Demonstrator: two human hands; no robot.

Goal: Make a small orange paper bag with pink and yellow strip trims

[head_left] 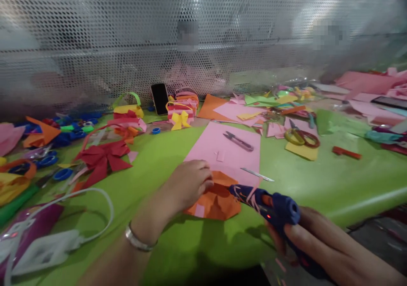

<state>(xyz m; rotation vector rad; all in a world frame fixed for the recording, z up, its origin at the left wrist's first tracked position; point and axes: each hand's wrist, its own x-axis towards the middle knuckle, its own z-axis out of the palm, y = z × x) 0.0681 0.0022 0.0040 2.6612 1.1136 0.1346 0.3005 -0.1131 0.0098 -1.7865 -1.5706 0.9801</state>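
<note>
My right hand (305,235) is wrapped round the handle of a dark blue glue gun (280,207) with a small red light and pink strips tied about its barrel. Its nozzle points left, at the orange paper piece (222,205) on the green table. My left hand (192,182), with a silver bracelet at the wrist, is closed on the upper left of that orange paper; its fingertips are partly hidden. Behind the paper lies a pink sheet (205,144) bearing thread snips (238,141), a small pink slip (220,155) and a thin craft knife (257,174).
A white power strip (47,252) with a cable lies at the near left. Red paper bow (104,158), blue tape rings (62,174) and small paper bags (181,114) are farther back, near an upright phone (159,99). Scissors (300,137) rest at right; a perforated metal screen (203,35) stands behind.
</note>
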